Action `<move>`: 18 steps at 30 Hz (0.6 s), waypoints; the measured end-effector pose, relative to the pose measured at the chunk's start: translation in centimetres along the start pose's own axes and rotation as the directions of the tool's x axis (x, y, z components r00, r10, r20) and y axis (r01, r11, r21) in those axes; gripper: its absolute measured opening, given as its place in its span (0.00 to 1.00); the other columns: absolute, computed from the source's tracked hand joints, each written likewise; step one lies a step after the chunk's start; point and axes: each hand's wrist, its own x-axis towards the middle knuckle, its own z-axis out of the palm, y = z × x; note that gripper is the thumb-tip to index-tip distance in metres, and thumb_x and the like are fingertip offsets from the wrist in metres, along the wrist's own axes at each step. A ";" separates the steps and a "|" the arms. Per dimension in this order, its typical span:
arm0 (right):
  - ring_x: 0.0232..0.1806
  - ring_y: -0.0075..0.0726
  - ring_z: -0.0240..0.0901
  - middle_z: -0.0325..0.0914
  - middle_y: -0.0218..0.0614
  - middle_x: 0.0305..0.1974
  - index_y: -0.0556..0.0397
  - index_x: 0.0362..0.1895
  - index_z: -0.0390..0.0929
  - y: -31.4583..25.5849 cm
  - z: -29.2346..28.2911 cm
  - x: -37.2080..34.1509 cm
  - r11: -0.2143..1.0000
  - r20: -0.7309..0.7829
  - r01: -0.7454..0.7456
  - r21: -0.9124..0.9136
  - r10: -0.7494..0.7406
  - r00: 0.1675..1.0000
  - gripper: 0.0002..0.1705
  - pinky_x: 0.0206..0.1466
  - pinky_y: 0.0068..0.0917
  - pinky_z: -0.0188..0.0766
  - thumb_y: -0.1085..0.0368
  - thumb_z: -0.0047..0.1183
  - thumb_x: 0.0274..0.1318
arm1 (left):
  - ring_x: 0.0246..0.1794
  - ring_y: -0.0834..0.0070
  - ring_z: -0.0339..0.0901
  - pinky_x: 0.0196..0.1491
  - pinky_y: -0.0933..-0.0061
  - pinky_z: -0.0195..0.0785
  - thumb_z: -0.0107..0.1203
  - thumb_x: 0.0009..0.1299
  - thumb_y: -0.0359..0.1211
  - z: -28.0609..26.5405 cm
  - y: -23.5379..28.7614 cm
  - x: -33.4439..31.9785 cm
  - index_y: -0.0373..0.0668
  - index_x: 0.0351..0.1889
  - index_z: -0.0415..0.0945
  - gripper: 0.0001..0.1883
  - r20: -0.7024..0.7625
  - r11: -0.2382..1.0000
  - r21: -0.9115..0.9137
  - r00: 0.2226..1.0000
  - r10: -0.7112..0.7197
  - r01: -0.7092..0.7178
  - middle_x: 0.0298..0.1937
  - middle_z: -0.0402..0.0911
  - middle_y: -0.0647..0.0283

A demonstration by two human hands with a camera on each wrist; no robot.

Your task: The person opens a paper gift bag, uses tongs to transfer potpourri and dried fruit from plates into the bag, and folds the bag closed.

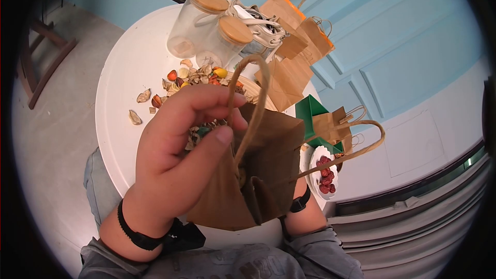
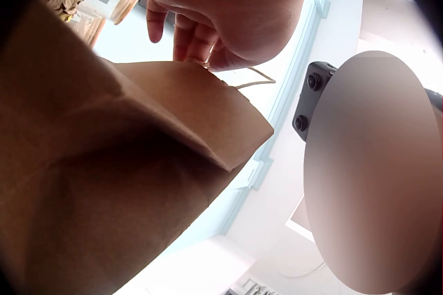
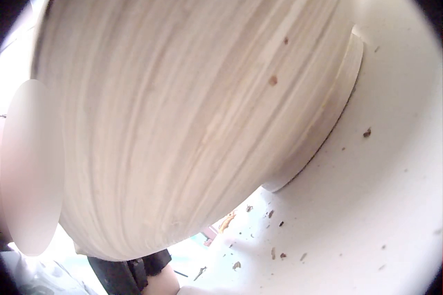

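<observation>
Left of centre, the left hand (image 1: 178, 147) pinches the twisted handle (image 1: 265, 85) of a paper bag (image 1: 222, 196); the right hand (image 1: 301, 191), below centre, mostly hidden, grip indeterminable

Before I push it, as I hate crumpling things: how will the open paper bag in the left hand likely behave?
The paper bag will probably buckle: its side is creased inward. Its thin walls suggest little weight, though its contents are unclear. Its handles seem springier, holding their arched shape.

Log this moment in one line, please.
left hand: holds twisted handle of paper bag | right hand: hidden | bag: open | nearby: potpourri, wood-lidded jars
</observation>
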 end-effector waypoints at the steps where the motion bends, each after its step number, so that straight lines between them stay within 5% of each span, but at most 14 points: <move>1: 0.57 0.46 0.70 0.74 0.46 0.55 0.57 0.55 0.73 0.2 0.0 0.0 0.997 -0.014 0.024 -0.073 -0.025 1.000 0.24 0.59 0.34 0.65 0.65 0.56 0.52 | 0.47 0.75 0.75 0.54 0.73 0.66 0.46 0.65 0.18 0.0 0.0 0.0 0.32 0.53 0.69 0.17 0.003 1.000 0.002 1.000 0.000 0.000 0.49 0.74 0.59; 5: 0.56 0.48 0.71 0.75 0.47 0.53 0.56 0.54 0.74 1.5 -0.2 -0.4 0.970 0.012 0.023 -0.242 -0.021 1.000 0.24 0.58 0.35 0.66 0.64 0.56 0.52 | 0.47 0.74 0.75 0.54 0.73 0.66 0.46 0.65 0.18 0.0 0.1 0.0 0.32 0.53 0.69 0.17 -0.002 1.000 0.027 1.000 -0.002 0.002 0.49 0.75 0.58; 7: 0.55 0.50 0.71 0.76 0.48 0.52 0.55 0.54 0.74 2.2 0.0 -0.6 0.996 -0.003 -0.084 0.018 0.084 0.996 0.23 0.57 0.35 0.67 0.64 0.56 0.52 | 0.47 0.74 0.75 0.54 0.73 0.66 0.46 0.65 0.18 0.1 0.2 -0.1 0.32 0.53 0.69 0.17 0.003 0.999 0.042 1.000 -0.006 0.006 0.49 0.75 0.58; 11: 0.56 0.51 0.71 0.76 0.47 0.53 0.54 0.54 0.74 2.2 -0.1 -0.7 0.991 0.025 -0.070 -0.115 0.073 0.997 0.23 0.57 0.36 0.68 0.64 0.56 0.52 | 0.47 0.74 0.75 0.54 0.73 0.66 0.46 0.65 0.18 0.3 0.1 -0.3 0.32 0.54 0.68 0.18 -0.029 1.000 0.008 0.999 -0.013 0.013 0.49 0.75 0.58; 13: 0.55 0.52 0.71 0.76 0.47 0.52 0.54 0.53 0.75 2.6 0.3 -0.6 0.994 -0.033 -0.077 0.072 0.080 0.996 0.23 0.56 0.37 0.68 0.65 0.56 0.51 | 0.47 0.75 0.75 0.54 0.73 0.66 0.46 0.65 0.18 0.4 0.0 -0.2 0.32 0.54 0.67 0.18 -0.011 1.000 0.021 1.000 0.011 -0.011 0.48 0.75 0.58; 18: 0.53 0.53 0.73 0.77 0.48 0.50 0.53 0.52 0.75 3.2 0.1 -0.8 0.992 -0.028 -0.116 0.052 0.117 0.993 0.22 0.54 0.38 0.70 0.65 0.56 0.51 | 0.46 0.76 0.74 0.53 0.75 0.65 0.45 0.66 0.18 0.5 0.2 -0.2 0.32 0.54 0.68 0.17 -0.019 1.000 0.021 1.000 -0.003 0.003 0.45 0.76 0.59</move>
